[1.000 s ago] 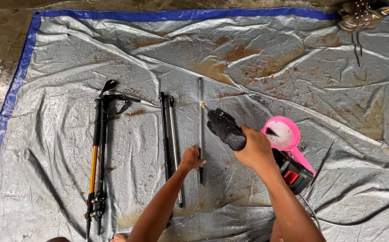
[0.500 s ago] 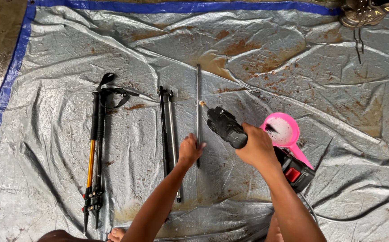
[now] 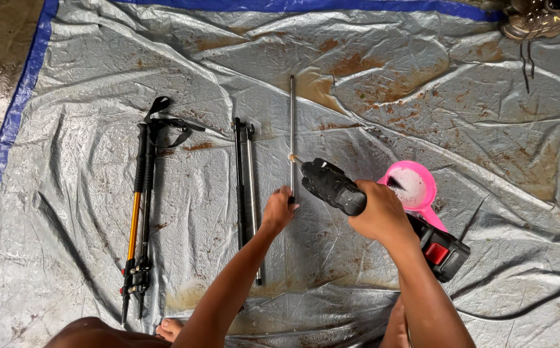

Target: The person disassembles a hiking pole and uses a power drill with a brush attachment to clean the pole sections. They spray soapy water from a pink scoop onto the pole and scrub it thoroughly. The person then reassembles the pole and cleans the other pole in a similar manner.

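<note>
My left hand pinches the lower part of a thin grey metal pole section that lies lengthwise on a grey tarp. My right hand grips a black cordless drill with a red-and-black battery. A small tan brush bit on the drill's tip touches the pole about midway along it. Left of the pole lie two more pole sections, one black and one grey, side by side.
A pair of folded trekking poles with black grips, straps and yellow shafts lies at the left. A pink scoop-shaped cup with whitish liquid sits behind the drill. Shoes rest at the top right. A black cable runs at the right. My toes show below.
The view has shifted slightly, so everything sits lower in the frame. My left hand has slid a little up the pole. The drill's bit stays against the pole.
</note>
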